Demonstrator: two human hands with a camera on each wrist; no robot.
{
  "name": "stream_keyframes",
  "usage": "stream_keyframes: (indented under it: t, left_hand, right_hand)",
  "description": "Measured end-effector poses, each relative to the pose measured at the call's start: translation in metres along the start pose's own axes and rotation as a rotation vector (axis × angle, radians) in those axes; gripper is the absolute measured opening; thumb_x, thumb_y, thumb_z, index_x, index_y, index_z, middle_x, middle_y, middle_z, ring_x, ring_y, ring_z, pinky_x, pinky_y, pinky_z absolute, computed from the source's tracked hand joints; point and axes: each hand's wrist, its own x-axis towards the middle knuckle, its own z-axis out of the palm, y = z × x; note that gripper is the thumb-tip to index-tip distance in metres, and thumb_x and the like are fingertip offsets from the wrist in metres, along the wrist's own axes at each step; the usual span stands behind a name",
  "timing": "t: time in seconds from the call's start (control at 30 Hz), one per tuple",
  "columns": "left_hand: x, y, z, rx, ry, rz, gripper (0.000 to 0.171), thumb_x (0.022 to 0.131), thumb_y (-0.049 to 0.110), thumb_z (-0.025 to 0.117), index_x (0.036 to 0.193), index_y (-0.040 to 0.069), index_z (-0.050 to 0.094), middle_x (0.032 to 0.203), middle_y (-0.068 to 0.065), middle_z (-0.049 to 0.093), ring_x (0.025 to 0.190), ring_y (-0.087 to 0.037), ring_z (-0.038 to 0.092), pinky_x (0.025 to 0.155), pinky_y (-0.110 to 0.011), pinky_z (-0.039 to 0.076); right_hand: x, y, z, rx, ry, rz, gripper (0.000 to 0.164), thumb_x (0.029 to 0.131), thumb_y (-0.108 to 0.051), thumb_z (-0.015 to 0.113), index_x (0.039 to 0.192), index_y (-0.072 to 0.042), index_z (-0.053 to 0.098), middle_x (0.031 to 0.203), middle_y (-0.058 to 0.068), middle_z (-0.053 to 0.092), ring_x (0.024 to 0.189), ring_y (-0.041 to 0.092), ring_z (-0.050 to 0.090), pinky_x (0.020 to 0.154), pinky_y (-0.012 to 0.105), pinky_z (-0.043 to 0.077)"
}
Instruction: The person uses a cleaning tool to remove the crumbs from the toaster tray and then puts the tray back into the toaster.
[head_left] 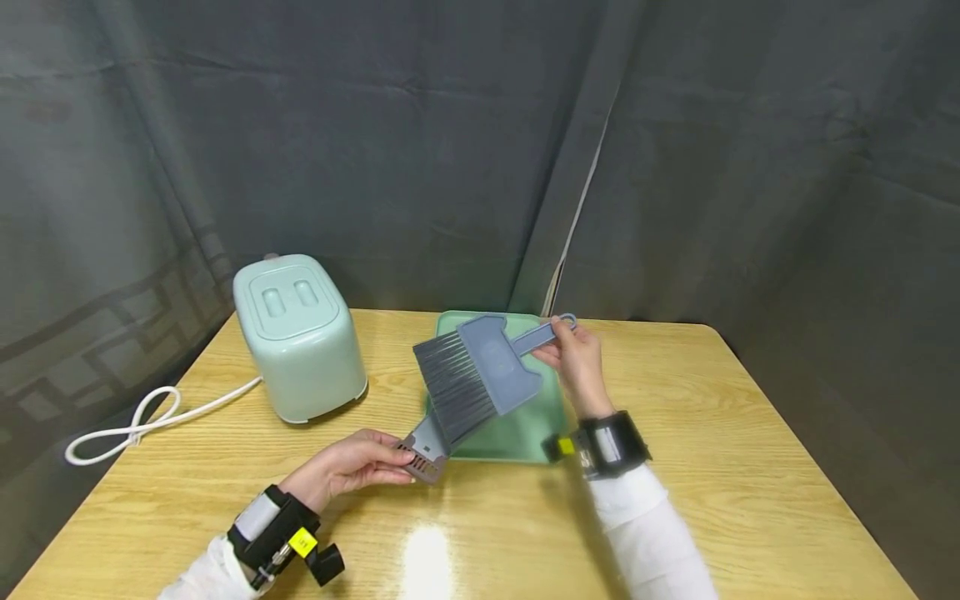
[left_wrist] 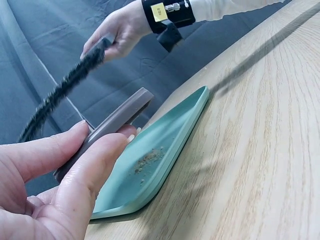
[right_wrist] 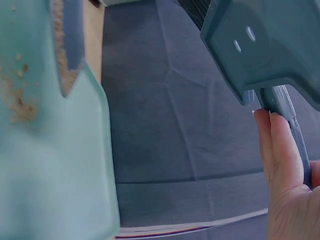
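Observation:
My left hand [head_left: 360, 462] pinches the slotted grey-brown end of what looks like a small dustpan [head_left: 426, 454], thumb on top. The brush hides most of it in the head view; in the right wrist view, crumbs line its blue-grey edge [right_wrist: 76, 37]. A wide blue-grey brush [head_left: 498, 367] with dark bristles is held by its ringed handle in my right hand [head_left: 577, 362], bristles pointing left. Below both lies a mint-green tray [head_left: 551, 417], flat on the table. Brownish crumbs [left_wrist: 148, 160] are scattered on it.
A mint-green toaster [head_left: 311, 350] stands at the back left of the wooden table [head_left: 735, 467]. Its white cord [head_left: 161, 425] loops toward the left edge. Dark grey curtain [head_left: 375, 150] hangs behind the table.

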Motion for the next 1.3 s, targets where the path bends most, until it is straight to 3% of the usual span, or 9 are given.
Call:
stream_keyframes:
  t: [0.23,0.53,0.9,1.3]
  left_hand:
    - [0.000,-0.001,0.000,-0.002,0.001,0.002,0.030,0.099,-0.008,0.055,0.125,-0.023,0.054,0.103,-0.018,0.074,0.090,-0.017,0.075,0.089,-0.028,0.062]
    - [0.000,0.001,0.003,0.008,0.009,-0.008,0.031,0.099,-0.009,0.054,0.125,-0.025,0.053,0.102,-0.017,0.074,0.089,-0.017,0.075,0.089,-0.028,0.062]
    - [0.000,0.002,0.002,0.014,0.001,-0.009,0.026,0.099,-0.009,0.053,0.122,-0.021,0.058,0.102,-0.018,0.074,0.089,-0.018,0.075,0.088,-0.027,0.062]
    - [-0.002,0.000,0.001,0.005,-0.014,-0.013,0.027,0.099,-0.009,0.053,0.123,-0.021,0.057,0.104,-0.018,0.074,0.090,-0.017,0.075,0.089,-0.027,0.061]
  right_hand:
    - [0.001,0.018,0.004,-0.027,0.000,0.039,0.018,0.108,-0.007,0.044,0.106,0.009,0.054,0.068,0.001,0.068,0.058,0.005,0.069,0.063,0.018,0.063]
    - [0.003,0.033,0.004,-0.071,0.028,0.048,0.024,0.107,-0.007,0.046,0.111,0.016,0.054,0.068,0.002,0.066,0.055,0.005,0.068,0.060,0.018,0.063]
    - [0.009,0.037,-0.003,-0.135,0.080,0.038,0.028,0.107,-0.009,0.047,0.116,0.017,0.053,0.069,0.002,0.065,0.055,0.004,0.068,0.061,0.018,0.063]
    - [0.016,0.034,-0.018,-0.152,0.160,0.018,0.020,0.108,-0.011,0.048,0.106,0.007,0.056,0.068,0.000,0.064,0.053,0.004,0.066,0.059,0.017,0.062]
